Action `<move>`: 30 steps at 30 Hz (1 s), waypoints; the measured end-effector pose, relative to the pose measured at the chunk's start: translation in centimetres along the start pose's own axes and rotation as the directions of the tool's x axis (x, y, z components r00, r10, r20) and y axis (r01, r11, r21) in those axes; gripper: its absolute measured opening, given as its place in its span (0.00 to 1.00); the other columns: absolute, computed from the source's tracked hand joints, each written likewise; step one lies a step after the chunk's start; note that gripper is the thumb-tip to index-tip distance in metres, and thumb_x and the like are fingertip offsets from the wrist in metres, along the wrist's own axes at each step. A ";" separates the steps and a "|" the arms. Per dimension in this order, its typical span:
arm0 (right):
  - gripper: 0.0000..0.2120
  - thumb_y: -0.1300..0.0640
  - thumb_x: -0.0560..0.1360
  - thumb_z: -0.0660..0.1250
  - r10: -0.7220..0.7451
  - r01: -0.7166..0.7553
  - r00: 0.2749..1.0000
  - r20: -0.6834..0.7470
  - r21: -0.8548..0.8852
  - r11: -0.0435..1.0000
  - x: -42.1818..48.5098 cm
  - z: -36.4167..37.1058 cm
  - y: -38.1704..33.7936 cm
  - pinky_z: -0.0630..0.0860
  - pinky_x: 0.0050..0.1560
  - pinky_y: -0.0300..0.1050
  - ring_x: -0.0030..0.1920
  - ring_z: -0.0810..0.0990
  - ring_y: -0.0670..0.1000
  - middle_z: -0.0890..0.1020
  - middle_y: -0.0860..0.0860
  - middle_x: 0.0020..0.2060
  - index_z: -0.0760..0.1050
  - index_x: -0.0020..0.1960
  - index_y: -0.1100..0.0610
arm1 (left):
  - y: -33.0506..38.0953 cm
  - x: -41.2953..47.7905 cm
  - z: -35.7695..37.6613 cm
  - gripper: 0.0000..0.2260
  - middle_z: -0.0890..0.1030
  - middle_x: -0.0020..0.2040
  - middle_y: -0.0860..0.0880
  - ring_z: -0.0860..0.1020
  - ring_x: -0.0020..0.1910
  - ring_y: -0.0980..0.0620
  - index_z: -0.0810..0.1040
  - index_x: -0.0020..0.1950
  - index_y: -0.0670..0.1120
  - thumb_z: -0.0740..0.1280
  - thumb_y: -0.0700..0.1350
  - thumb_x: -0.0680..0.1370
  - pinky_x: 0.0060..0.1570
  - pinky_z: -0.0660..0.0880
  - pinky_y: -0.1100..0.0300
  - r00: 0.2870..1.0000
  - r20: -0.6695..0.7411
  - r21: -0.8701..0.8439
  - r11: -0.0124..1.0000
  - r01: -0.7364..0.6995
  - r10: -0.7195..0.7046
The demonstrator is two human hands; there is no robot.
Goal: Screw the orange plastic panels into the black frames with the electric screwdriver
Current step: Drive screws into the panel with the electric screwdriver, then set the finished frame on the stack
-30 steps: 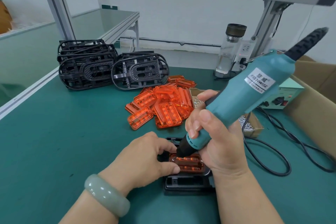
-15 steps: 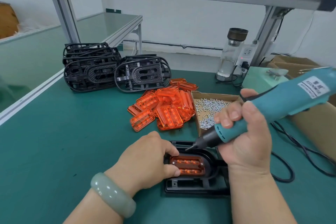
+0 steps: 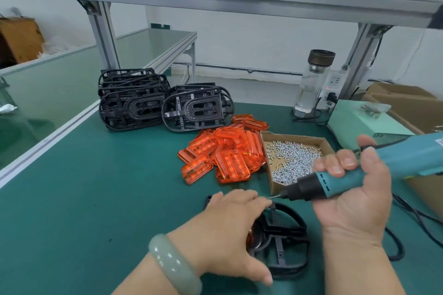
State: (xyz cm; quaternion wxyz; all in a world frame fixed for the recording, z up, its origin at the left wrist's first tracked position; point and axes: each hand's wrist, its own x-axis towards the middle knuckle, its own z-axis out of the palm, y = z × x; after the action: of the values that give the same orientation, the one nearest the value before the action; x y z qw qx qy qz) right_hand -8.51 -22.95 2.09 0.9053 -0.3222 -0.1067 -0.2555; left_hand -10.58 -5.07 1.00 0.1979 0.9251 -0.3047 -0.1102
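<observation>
Right hand (image 3: pixel 354 201) curled round teal electric screwdriver (image 3: pixel 398 158), bit pointing left, left hand (image 3: pixel 227 230) spread flat over black frame (image 3: pixel 279 250) on green table (image 3: pixel 96 199), orange panel (image 3: pixel 250 237) mostly hidden beneath, loose orange panels (image 3: pixel 227 155) behind

Smooth, glossy, pale grey-green bangle (image 3: pixel 173 264), thick and rounded, on the left wrist.

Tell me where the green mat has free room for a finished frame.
Free: the mat patch between the left rail, the black frame stacks and the left hand. Crowded: orange panels, screw box, cable and the right hand with the screwdriver fill the right.
</observation>
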 end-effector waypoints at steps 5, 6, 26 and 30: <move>0.11 0.55 0.78 0.55 -0.005 0.005 1.000 -0.005 0.028 1.000 -0.1 -0.1 0.1 0.71 0.37 0.34 0.27 0.69 0.41 0.71 0.42 0.27 0.76 0.45 0.47 | -1.6 -1.6 0.0 0.42 0.60 0.69 0.58 0.56 0.68 0.56 0.57 0.73 0.59 0.72 0.64 0.64 0.67 0.55 0.61 0.998 -0.065 0.017 1.000 0.013 -0.012; 0.11 0.55 0.78 0.55 -0.007 0.007 1.000 -0.004 0.030 1.000 -0.1 0.0 0.1 0.71 0.38 0.33 0.27 0.69 0.41 0.71 0.42 0.27 0.76 0.45 0.47 | -2.2 -2.2 -0.5 0.42 0.61 0.67 0.60 0.57 0.68 0.56 0.58 0.73 0.59 0.71 0.65 0.63 0.66 0.57 0.62 0.996 -0.088 0.012 0.999 0.034 -0.032; 0.14 0.56 0.78 0.51 0.090 -0.089 0.996 0.028 -0.022 0.996 -1.0 1.1 2.5 0.72 0.35 0.31 0.25 0.69 0.40 0.69 0.42 0.26 0.75 0.45 0.46 | -20.4 -4.7 -9.5 0.25 0.76 0.55 0.43 0.73 0.56 0.39 0.74 0.53 0.52 0.68 0.66 0.64 0.58 0.70 0.46 0.243 -0.409 -0.246 0.363 0.899 -0.880; 0.12 0.56 0.77 0.53 0.102 -0.102 0.994 0.037 -0.020 0.995 -0.9 1.0 2.8 0.72 0.35 0.32 0.24 0.69 0.41 0.70 0.42 0.26 0.75 0.46 0.47 | -23.0 -5.1 -9.7 0.26 0.77 0.55 0.40 0.74 0.56 0.38 0.75 0.54 0.47 0.66 0.66 0.67 0.59 0.70 0.46 0.204 -0.369 -0.222 0.299 0.928 -0.907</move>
State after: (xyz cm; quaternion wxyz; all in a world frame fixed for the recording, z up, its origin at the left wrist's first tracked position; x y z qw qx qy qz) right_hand -7.86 -20.09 1.11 0.9120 -0.3401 -0.1052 -0.2037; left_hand 0.49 17.81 0.16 0.1327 0.9266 0.3517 0.0076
